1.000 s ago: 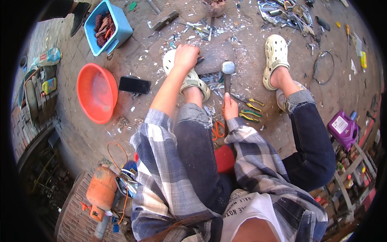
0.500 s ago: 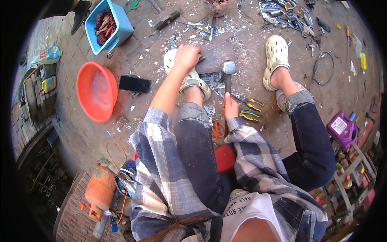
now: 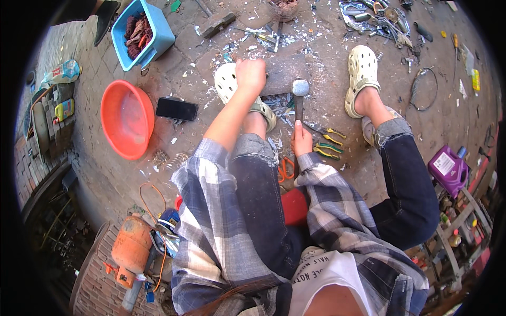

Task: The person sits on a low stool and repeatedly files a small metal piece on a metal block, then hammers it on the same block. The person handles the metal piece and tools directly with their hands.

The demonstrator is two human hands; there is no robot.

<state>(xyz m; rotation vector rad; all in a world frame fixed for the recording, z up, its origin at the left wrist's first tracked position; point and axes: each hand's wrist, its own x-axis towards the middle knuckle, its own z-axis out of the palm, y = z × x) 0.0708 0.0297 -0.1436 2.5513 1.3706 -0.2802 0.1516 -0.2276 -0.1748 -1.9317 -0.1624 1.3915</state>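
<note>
My right hand (image 3: 301, 140) is closed round the handle of a hammer (image 3: 300, 88). The hammer's head rests at the near right edge of a flat grey metal block (image 3: 282, 68) on the ground. My left hand (image 3: 251, 76) is closed at the block's left edge, above my left clog (image 3: 225, 83); whatever its fingers hold is hidden. Torn silvery scraps (image 3: 284, 111) lie at the near side of the block. Close to my right hand are yellow-handled pliers (image 3: 333, 136), green-and-yellow pliers (image 3: 327, 151) and an orange-handled tool (image 3: 286, 169).
To the left are a red basin (image 3: 108, 124), a black phone (image 3: 177, 109) and a blue bin (image 3: 167, 39) of dark reddish pieces. A sledgehammer (image 3: 219, 25) and screwdriver lie beyond. Metal parts (image 3: 377, 21) are heaped far right; a purple jug (image 3: 448, 171) stands right.
My left hand has shifted slightly to the right and turned; a dark bit that showed beside its fingers is now hidden. The right hand and hammer have hardly moved.
</note>
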